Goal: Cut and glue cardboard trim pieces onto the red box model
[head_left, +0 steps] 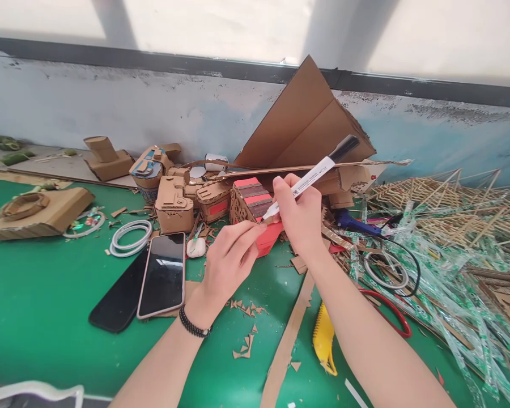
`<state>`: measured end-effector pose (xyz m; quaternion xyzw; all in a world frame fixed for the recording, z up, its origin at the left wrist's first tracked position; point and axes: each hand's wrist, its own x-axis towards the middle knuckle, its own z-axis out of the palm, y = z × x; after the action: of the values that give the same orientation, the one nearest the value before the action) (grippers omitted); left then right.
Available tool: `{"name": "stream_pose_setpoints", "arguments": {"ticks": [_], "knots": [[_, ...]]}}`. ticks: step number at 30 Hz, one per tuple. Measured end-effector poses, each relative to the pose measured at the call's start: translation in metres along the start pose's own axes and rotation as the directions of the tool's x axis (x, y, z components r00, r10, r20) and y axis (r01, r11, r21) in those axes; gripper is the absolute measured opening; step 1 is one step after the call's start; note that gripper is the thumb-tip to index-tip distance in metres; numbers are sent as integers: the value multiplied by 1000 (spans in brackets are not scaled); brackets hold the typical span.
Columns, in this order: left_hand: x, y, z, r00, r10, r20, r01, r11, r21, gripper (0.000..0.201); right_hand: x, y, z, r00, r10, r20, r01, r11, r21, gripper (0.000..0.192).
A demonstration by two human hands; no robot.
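gripped in the closed right hand point(300, 218): a white marker point(312, 175) with a black cap end, slanting up and to the right, its tip down at a small red cardboard piece point(268, 235). pinched between thumb and fingertips of the left hand point(229, 260), that same red piece, held just above the green table point(46, 306) near the centre of the scene. worn on the left wrist, a black bead bracelet point(194, 326). just behind the hands, touching or nearly so, a cardboard model point(250, 198) with red and dark stripes on top. to the left of the hands, a phone point(164, 275) lying face up, partly over a black flat case point(119, 300), with a coiled white cable point(131, 237) beyond them. scattered on the mat below the left hand, tiny triangular cardboard scraps point(246, 326). near the right forearm, a long cardboard strip point(287, 340) and a yellow tool point(324, 340). far behind, a large folded cardboard sheet point(306, 122) leaning against the wall. off to the right, a heap of thin wooden sticks and clear wrappers point(450, 238), and a blue glue gun point(355, 222) with a black cord.
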<state>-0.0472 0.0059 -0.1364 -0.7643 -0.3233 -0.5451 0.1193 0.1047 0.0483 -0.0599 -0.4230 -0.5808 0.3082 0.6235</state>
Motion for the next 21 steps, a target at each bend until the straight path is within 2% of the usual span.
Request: {"name": "stream_pose_setpoints", "arguments": {"ticks": [3,6,12,21], "knots": [[1,0,0,1000,4,-4,-4,1000,-1,46,1,0,-1,998,5,-62,-1,998,57,40],[0,-1,1,1000,7,-8,-7,1000,1,46,2,0,-3,994,-26,-102,29,999,29,39],[-1,-2,1,1000,6,-6,-6,1000,-8,45,3,1,-5,999,-42,-12,42,998,-44,44],[-1,-2,1,1000,-6,-8,6,1000,10,43,2,2,-4,999,-39,14,40,996,-80,46]]}}
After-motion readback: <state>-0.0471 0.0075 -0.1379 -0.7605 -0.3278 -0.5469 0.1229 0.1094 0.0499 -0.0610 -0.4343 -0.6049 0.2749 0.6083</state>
